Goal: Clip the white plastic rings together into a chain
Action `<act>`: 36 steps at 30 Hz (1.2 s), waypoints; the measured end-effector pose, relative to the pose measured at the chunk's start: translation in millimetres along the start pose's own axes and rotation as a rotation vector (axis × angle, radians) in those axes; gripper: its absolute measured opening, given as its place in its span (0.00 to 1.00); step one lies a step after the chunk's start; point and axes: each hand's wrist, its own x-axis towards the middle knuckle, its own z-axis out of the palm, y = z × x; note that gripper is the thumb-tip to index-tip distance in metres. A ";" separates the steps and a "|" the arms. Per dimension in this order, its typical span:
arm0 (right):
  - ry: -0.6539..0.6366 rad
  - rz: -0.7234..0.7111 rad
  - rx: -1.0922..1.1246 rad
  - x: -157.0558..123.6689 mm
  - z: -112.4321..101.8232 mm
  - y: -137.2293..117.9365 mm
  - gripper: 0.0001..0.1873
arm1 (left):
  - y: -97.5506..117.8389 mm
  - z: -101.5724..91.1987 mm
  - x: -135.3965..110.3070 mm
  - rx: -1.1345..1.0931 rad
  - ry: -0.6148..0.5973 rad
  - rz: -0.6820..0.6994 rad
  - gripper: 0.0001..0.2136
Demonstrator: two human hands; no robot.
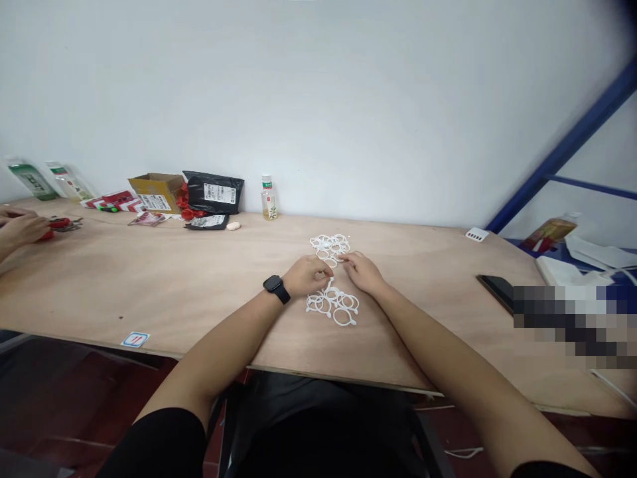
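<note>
White plastic rings with small round tabs lie in two heaps on the wooden table. The farther heap point(330, 243) sits just beyond my hands, and the nearer heap point(332, 303) spreads below them. My left hand point(306, 275), with a black watch on its wrist, is closed in a pinch on a white ring point(329, 284) above the nearer heap. My right hand point(363, 271) has its fingers bent together at the right edge of the farther heap, with the fingertips on a ring there. Part of that grip is hidden.
Along the wall stand a drink bottle point(269, 199), a black parcel bag point(213, 192) and an open cardboard box point(158, 192). Another person's hand point(22, 227) is at the far left near red-handled pliers point(62, 224). A dark phone-like slab point(497, 292) lies right.
</note>
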 end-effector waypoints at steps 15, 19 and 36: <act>-0.067 -0.058 0.246 -2.1 6.8 -19.2 0.08 | -28.1 14.5 -3.2 0.038 0.201 -0.184 0.11; -0.089 0.036 0.619 -4.2 9.8 -26.5 0.12 | -21.6 16.1 -1.8 -0.068 0.182 -0.154 0.10; 0.154 -0.054 0.506 -5.4 6.0 -37.9 0.09 | -14.6 25.7 1.8 -0.678 0.256 -0.492 0.15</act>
